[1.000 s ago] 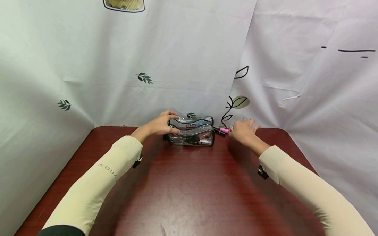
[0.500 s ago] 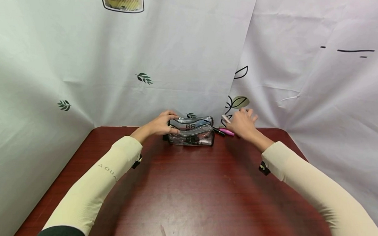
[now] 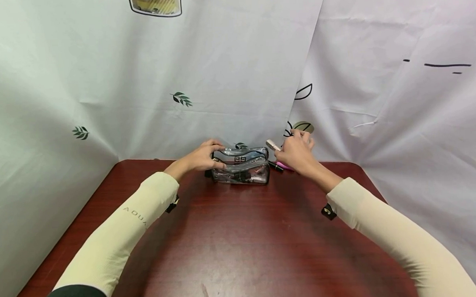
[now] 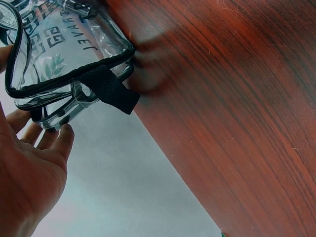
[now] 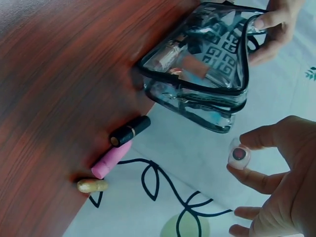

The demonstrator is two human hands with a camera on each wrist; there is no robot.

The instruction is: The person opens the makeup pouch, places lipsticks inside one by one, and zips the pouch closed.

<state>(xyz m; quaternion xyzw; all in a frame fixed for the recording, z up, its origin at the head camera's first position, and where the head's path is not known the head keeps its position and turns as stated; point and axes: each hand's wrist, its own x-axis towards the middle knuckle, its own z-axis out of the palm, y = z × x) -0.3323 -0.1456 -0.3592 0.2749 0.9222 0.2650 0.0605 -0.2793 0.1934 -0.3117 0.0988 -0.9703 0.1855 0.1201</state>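
A clear makeup pouch (image 3: 243, 176) with black piping stands at the back of the table, its top open. Cosmetics show through its wall in the right wrist view. My left hand (image 3: 199, 159) grips the pouch's left end, thumb in front and fingers behind; a black strap tab (image 4: 111, 89) hangs there. Between right thumb and forefinger I pinch a small lip gloss tube (image 5: 239, 154), pale and clear with a dark core at its end. My right hand (image 3: 299, 153) holds it in the air, just right of the pouch and above its top edge.
Right of the pouch lie a black lipstick (image 5: 130, 131), a pink tube (image 5: 112, 160) and a small gold-coloured item (image 5: 92, 186), in a row near the table's back edge. A white printed cloth (image 3: 235, 78) hangs directly behind the dark red table (image 3: 233, 236).
My right hand has lifted the lip gloss tube from beside the pink tube and carried it up and left toward the pouch. My left hand keeps its place on the pouch.
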